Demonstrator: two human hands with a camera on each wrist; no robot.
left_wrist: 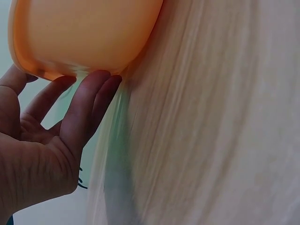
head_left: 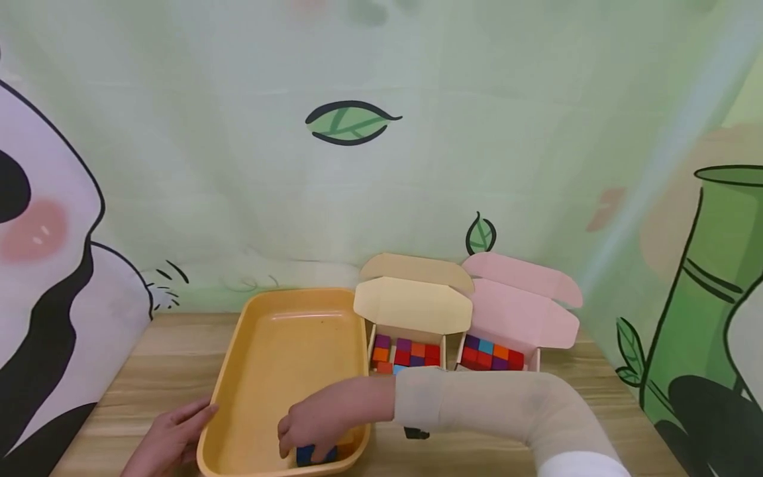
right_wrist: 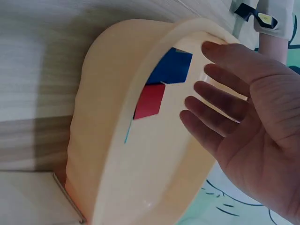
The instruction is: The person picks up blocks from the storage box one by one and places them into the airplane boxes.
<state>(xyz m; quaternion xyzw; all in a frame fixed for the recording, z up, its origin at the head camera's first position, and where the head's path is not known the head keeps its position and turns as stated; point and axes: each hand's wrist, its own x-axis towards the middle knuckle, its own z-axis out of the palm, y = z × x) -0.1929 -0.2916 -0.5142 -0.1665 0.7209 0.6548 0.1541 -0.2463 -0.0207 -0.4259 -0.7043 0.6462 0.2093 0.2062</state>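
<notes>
On the left side of the yellow-orange tray [head_left: 286, 344], my left hand [head_left: 169, 440] touches the outer wall with extended fingers. The left wrist view shows those fingertips against the tray [left_wrist: 89, 37], below its rim. My right hand [head_left: 328, 414] is over the tray's near right corner, fingers spread and loosely bent, nothing between them. Beneath it lies a blue block [head_left: 305, 456]. In the right wrist view, the blue block [right_wrist: 171, 65] and a red block [right_wrist: 150, 101] sit against the tray wall, apart from the fingers; a thin light-blue edge shows beside them.
Right of the tray stand an open cream box [head_left: 411, 305] and an open pink box [head_left: 524, 311], both holding several colored blocks. A wooden table [head_left: 137, 371] carries everything. Behind it hangs a green printed cloth [head_left: 238, 165].
</notes>
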